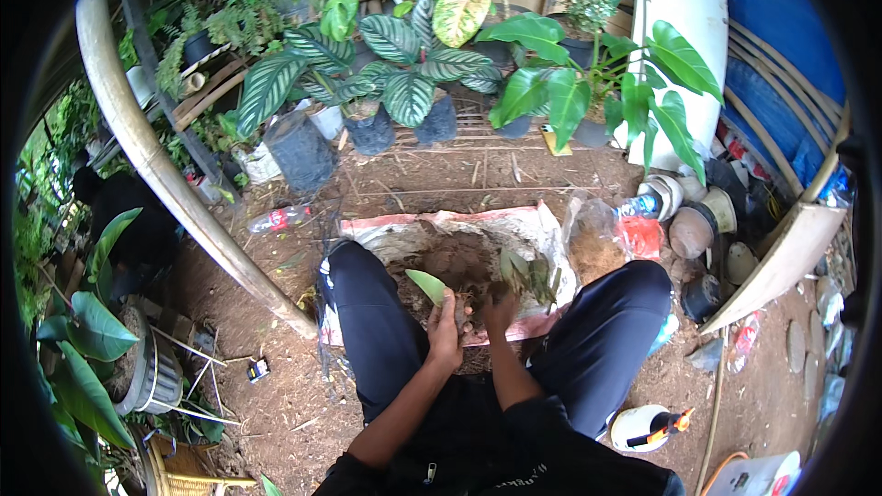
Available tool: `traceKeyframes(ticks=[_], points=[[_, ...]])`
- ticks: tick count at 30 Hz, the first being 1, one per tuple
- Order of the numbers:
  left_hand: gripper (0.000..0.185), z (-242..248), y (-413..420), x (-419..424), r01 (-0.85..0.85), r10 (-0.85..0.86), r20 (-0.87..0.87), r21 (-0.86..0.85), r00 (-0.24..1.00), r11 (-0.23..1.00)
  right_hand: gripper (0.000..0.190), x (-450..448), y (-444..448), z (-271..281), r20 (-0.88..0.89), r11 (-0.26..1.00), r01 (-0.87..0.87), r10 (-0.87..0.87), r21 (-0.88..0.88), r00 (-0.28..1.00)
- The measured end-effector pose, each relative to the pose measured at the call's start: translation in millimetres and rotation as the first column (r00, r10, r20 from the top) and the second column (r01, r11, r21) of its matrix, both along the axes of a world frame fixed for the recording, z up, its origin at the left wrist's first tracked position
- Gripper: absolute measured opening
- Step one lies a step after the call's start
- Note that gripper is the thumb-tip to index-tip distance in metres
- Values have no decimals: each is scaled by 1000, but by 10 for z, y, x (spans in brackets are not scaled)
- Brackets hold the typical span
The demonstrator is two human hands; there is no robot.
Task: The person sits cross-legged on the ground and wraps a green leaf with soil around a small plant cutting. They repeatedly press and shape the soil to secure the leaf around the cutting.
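My left hand (445,332) is closed around the lower end of a broad, pointed green leaf cutting (427,286), which tilts up to the left. Beside it, my right hand (500,311) is low over the dark soil (458,258), its fingers dirty. Whether those fingers grip anything is hidden. The soil lies heaped on an opened white woven sack (551,227) with pink edges, spread between my knees. More leaf cuttings (529,274), some dull and brownish, rest on the sack just beyond my right hand.
A clear bag of brown fibre (596,248) sits right of the sack, near stacked pots (691,231). A plastic bottle (279,219) lies left. Potted plants (372,127) line the back. A bamboo pole (200,200) slants at left; a sprayer (641,427) stands lower right.
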State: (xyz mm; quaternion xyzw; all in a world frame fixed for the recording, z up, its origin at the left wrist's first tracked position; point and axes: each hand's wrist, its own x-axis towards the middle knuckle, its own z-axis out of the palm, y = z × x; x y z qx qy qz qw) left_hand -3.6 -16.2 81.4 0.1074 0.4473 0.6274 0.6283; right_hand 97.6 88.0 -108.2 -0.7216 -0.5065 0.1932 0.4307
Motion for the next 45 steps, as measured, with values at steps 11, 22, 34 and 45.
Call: traceKeyframes(ticks=[11, 22, 34, 45], points=[[28, 59, -43, -50, -37, 42, 69, -72, 997, 997, 66, -189, -219, -742, 22, 962, -241, 245, -127, 969], [30, 32, -18, -40, -85, 94, 89, -105, 992, 991, 89, -390, -437, -392, -121, 870, -232, 198, -435, 973], [27, -2, -33, -59, -17, 26, 98, -94, 995, 995, 82, -381, -373, -637, -32, 989, 49, -54, -139, 998], [26, 17, -34, -34, 19, -9, 72, -143, 997, 990, 57, -141, -126, -955, -318, 991, -131, 114, -35, 941]])
